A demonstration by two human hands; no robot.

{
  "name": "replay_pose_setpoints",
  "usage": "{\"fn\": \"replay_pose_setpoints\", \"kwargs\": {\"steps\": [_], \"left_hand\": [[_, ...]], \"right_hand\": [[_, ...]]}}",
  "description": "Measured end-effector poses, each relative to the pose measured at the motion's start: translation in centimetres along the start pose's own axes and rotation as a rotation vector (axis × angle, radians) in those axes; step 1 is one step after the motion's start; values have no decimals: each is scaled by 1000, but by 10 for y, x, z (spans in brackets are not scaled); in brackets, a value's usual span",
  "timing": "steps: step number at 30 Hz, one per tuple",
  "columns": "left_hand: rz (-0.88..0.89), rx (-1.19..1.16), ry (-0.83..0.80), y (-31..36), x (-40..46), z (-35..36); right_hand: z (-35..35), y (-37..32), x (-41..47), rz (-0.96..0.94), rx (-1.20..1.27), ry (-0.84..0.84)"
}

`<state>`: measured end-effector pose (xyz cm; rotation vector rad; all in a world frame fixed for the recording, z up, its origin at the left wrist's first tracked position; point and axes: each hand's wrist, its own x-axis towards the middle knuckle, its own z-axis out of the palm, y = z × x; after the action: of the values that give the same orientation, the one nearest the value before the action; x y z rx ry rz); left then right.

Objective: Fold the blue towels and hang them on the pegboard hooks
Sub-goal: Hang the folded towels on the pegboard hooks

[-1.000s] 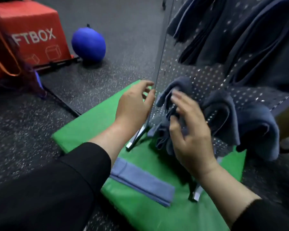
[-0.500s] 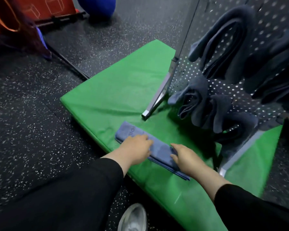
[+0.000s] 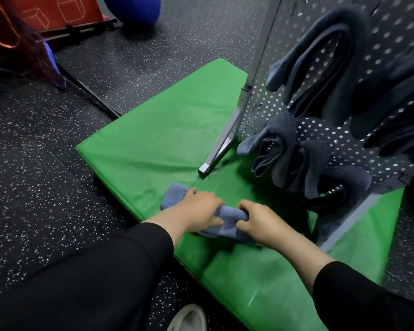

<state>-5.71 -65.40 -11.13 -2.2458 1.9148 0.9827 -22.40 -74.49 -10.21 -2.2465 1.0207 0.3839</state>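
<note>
Both hands, left hand [image 3: 198, 209] and right hand [image 3: 261, 222], are gripping a bunched light-blue towel [image 3: 227, 218] lying on a green mat [image 3: 165, 139] over speckled floor [image 3: 34, 187].

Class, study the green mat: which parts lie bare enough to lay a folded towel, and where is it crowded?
Bare green mat stretches from its far-left edge to the metal foot of the pegboard. Another bare patch lies near the right forearm. Crowded: mid-mat, where the left hand and right hand grip the blue towel, and under the hanging towels.
</note>
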Motion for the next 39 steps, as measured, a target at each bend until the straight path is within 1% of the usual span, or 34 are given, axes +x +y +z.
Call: {"fn": "replay_pose_setpoints", "kwargs": {"steps": [1, 3, 5, 8, 9, 11, 14, 16, 18, 20, 22, 24, 26, 27, 28, 29, 31, 33, 37, 39], "left_hand": [[-8, -117, 5, 2, -4, -10], [-28, -436, -18, 1, -14, -29], [-38, -730, -27, 3, -28, -49], [-54, -1129, 58, 14, -43, -77], [-66, -1220, 88, 20, -47, -86], [-107, -1325, 122, 32, -59, -103], [-72, -1413, 103, 47, -78, -121], [-65, -1416, 138, 55, -90, -133], [-49, -1372, 226, 57, -100, -143], [-37, -1203, 362, 59, -109, -152], [-27, -1069, 467, 61, -116, -156], [74, -993, 551, 70, -128, -161], [188, -780, 565, 82, -139, -161], [195, -645, 555, 90, -143, -161], [185, -528, 583, 97, -144, -161], [144, -472, 632, 103, -145, -160], [84, -501, 757, 116, -147, -164], [62, -539, 878, 130, -152, -175], [19, -519, 1077, 154, -165, -209], [-1, -518, 1137, 161, -171, -229]], "right_hand": [[-11, -4, -4, -8, 27, 0], [-31, -9, -12, -38, 78, 21], [-48, -14, -24, -122, 125, 82], [-65, -20, -44, -286, 154, 151], [-69, -23, -50, -316, 142, 162], [-77, -30, -59, -337, 120, 199], [-85, -47, -71, -308, 189, 357], [-93, -62, -81, -330, 237, 462], [-105, -77, -93, -338, 287, 515], [-119, -89, -103, -321, 265, 540], [-134, -101, -109, -263, 162, 535], [-151, -115, -115, -191, 80, 513], [-166, -129, -122, -151, 34, 509], [-174, -136, -127, -140, 7, 516], [-182, -145, -133, -134, -20, 526], [-189, -153, -139, -133, -46, 542], [-204, -166, -151, -130, -92, 576], [-220, -175, -160, -127, -119, 619], [-254, -189, -178, -157, -117, 706], [-269, -194, -186, -195, -126, 752]]}}
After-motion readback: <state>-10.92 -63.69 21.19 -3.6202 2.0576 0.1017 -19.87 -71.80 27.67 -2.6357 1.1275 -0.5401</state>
